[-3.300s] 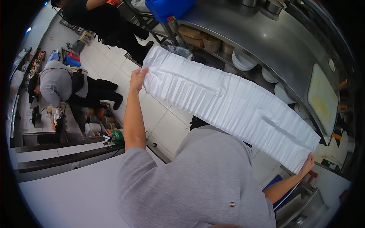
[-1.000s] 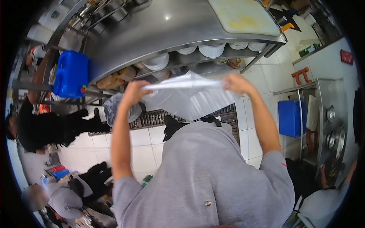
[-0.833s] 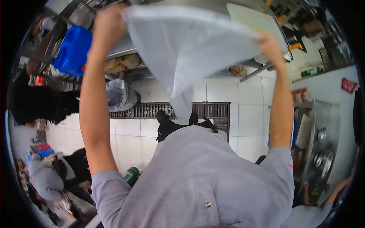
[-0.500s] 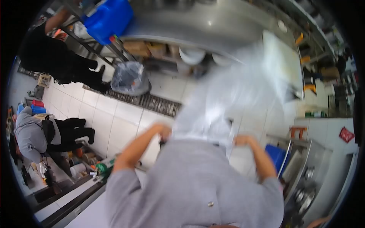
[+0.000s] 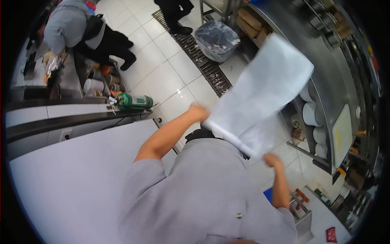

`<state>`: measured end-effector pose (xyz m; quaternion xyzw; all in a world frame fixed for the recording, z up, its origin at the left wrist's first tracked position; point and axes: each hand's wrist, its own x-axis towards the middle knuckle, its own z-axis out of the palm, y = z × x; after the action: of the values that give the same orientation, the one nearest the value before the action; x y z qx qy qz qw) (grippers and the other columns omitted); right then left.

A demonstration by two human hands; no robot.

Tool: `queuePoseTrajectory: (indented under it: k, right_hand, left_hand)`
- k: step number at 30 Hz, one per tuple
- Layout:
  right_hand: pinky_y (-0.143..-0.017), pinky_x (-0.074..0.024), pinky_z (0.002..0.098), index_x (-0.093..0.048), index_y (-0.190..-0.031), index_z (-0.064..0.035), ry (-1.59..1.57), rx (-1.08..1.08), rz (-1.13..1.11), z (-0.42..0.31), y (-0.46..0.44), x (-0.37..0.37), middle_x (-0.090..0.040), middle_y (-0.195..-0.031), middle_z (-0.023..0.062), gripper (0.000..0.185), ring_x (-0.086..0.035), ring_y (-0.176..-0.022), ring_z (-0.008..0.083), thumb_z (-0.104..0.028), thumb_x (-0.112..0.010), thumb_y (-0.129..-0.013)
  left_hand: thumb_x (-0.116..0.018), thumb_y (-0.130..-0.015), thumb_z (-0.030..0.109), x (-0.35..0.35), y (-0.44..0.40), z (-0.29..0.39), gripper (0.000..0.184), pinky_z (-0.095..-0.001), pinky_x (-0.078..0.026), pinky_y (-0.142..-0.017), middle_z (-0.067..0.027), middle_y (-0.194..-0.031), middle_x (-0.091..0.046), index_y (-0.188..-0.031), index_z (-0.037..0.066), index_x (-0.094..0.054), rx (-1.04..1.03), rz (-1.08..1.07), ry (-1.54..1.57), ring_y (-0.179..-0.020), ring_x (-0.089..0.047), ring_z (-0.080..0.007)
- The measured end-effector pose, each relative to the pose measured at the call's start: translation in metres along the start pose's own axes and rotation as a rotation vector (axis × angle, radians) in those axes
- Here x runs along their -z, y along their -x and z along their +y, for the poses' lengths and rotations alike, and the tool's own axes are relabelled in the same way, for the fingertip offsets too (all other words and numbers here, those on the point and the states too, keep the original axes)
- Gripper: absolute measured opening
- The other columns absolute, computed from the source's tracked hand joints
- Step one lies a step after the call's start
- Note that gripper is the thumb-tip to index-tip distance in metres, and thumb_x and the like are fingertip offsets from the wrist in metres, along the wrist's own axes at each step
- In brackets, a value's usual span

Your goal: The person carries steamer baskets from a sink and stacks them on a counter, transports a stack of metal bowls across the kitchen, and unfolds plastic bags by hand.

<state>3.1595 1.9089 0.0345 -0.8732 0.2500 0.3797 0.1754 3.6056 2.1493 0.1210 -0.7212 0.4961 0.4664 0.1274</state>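
A white, translucent plastic sheet [image 5: 260,81], possibly a bag, billows out in front of my waist. Its near edge runs slantwise between my two hands. My left hand [image 5: 199,112] is closed on the corner at the left end of that edge. At the other end, my right hand [image 5: 271,160] is closed against the sheet's corner; its fingers are small and partly blurred. The sheet's far end hangs in the air between the floor and the steel counter, hiding part of the shelf below.
A lined trash bin [image 5: 217,40] stands beside a floor drain grate [image 5: 195,57]. Along the right runs a steel counter [image 5: 345,77] with a cutting board [image 5: 342,136]. A green cylinder [image 5: 132,101] lies at left near a white surface [image 5: 81,171]. Another person [image 5: 87,30] bends over a counter.
My view has turned, so the room's things sit elsewhere in the picture. The sheet, a blur before, is now spread out and clearer, and my left hand is farther forward.
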Motion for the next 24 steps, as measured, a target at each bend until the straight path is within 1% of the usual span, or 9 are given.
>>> queuePoseTrajectory:
  k: [1, 4, 6, 12, 14, 15, 19, 21, 24]
  right_hand:
    - [-0.084, -0.048, 0.0466, -0.069, -0.087, -0.0074, 0.029, 0.261, -0.111, 0.006, -0.019, -0.076, -0.069, -0.091, 0.0188, 0.017, -0.065, -0.091, 0.0335, -0.014, -0.054, -0.084]
    - [-0.087, -0.0499, 0.0465, -0.073, -0.098, -0.0146, -0.066, 0.016, 0.157, -0.129, -0.007, 0.012, -0.068, -0.098, 0.0201, 0.025, -0.064, -0.101, 0.0362, -0.017, -0.051, -0.085]
    - [-0.081, -0.0513, 0.0471, -0.073, -0.097, -0.0156, -0.096, 0.017, -0.003, -0.183, -0.001, 0.102, -0.069, -0.093, 0.0161, 0.028, -0.064, -0.095, 0.0382, -0.011, -0.049, -0.082]
    - [-0.085, -0.0497, 0.0467, -0.07, -0.101, -0.0034, 0.378, 0.225, 0.163, -0.231, -0.062, 0.213, -0.066, -0.101, 0.0211, 0.029, -0.063, -0.093, 0.0395, -0.013, -0.068, -0.074]
    - [-0.086, -0.0494, 0.0442, -0.067, -0.101, 0.0034, -0.265, 0.659, 0.286, -0.277, -0.091, 0.249, -0.064, -0.103, 0.0224, 0.036, -0.063, -0.094, 0.0371, -0.02, -0.074, -0.074]
    - [-0.083, -0.0489, 0.0426, -0.065, -0.099, 0.0028, -0.508, 0.676, 0.199, -0.308, -0.106, 0.267, -0.065, -0.103, 0.021, 0.039, -0.063, -0.094, 0.0355, -0.026, -0.077, -0.074]
    - [-0.079, -0.0478, 0.0425, -0.064, -0.095, 0.0024, -0.449, 0.692, -0.101, -0.378, -0.175, 0.322, -0.064, -0.099, 0.0196, 0.032, -0.062, -0.091, 0.037, -0.019, -0.076, -0.076]
    - [-0.074, -0.0466, 0.0442, -0.063, -0.089, 0.0014, -0.306, 1.034, 0.137, -0.401, -0.225, 0.327, -0.063, -0.089, 0.0185, 0.021, -0.06, -0.085, 0.0391, -0.014, -0.073, -0.078]
    - [-0.071, -0.0456, 0.0462, -0.063, -0.079, 0.0013, -0.229, 1.095, 0.116, -0.463, -0.273, 0.364, -0.059, -0.08, 0.0195, 0.015, -0.058, -0.079, 0.0408, -0.012, -0.07, -0.079]
  left_hand:
    - [-0.053, -0.085, 0.013, -0.042, -0.021, -0.038, 0.048, -0.0491, -0.036, -0.105, -0.0196, -0.143, -0.045, -0.132, 0.005, -0.055, -0.029, 0.126, 0.117, -0.131, -0.044, -0.0338]
    - [-0.052, -0.08, 0.007, -0.106, -0.007, -0.09, 0.04, -0.0493, -0.039, -0.103, -0.0235, -0.125, -0.059, -0.118, 0.002, -0.064, 0.134, 0.252, 0.286, -0.121, -0.053, -0.038]
    - [-0.052, -0.073, 0.001, -0.066, 0.032, -0.106, 0.029, -0.0447, -0.052, -0.078, -0.0225, -0.09, -0.067, -0.092, 0.006, -0.073, -0.098, 0.713, 0.549, -0.085, -0.065, -0.0389]
    - [-0.055, -0.07, 0.001, 0.026, 0.084, -0.152, 0.025, -0.0429, -0.051, -0.077, -0.0206, -0.085, -0.066, -0.088, 0.005, -0.071, 0.037, 0.993, 0.589, -0.083, -0.063, -0.0394]
    - [-0.052, -0.067, -0.004, 0.027, 0.088, -0.172, 0.026, -0.0397, -0.05, -0.077, -0.0199, -0.084, -0.065, -0.088, -0.001, -0.068, 0.0, 1.07, 0.588, -0.083, -0.063, -0.0372]
    - [-0.052, -0.066, -0.004, 0.029, 0.092, -0.183, 0.027, -0.0396, -0.05, -0.078, -0.0199, -0.085, -0.066, -0.087, -0.002, -0.068, -0.001, 1.112, 0.617, -0.084, -0.063, -0.037]
    - [-0.052, -0.068, -0.002, 0.043, 0.112, -0.225, 0.024, -0.0401, -0.049, -0.075, -0.0207, -0.085, -0.065, -0.086, 0.0, -0.068, 0.258, 1.135, 0.637, -0.084, -0.062, -0.0377]
    - [-0.052, -0.069, -0.001, 0.047, 0.122, -0.246, 0.023, -0.0406, -0.049, -0.073, -0.0211, -0.083, -0.065, -0.086, 0.0, -0.068, 0.375, 1.14, 0.713, -0.082, -0.062, -0.038]
    - [-0.053, -0.073, 0.003, 0.044, 0.138, -0.291, 0.02, -0.0418, -0.048, -0.069, -0.0215, -0.078, -0.063, -0.085, 0.001, -0.068, 0.522, 1.218, 0.812, -0.077, -0.062, -0.0381]
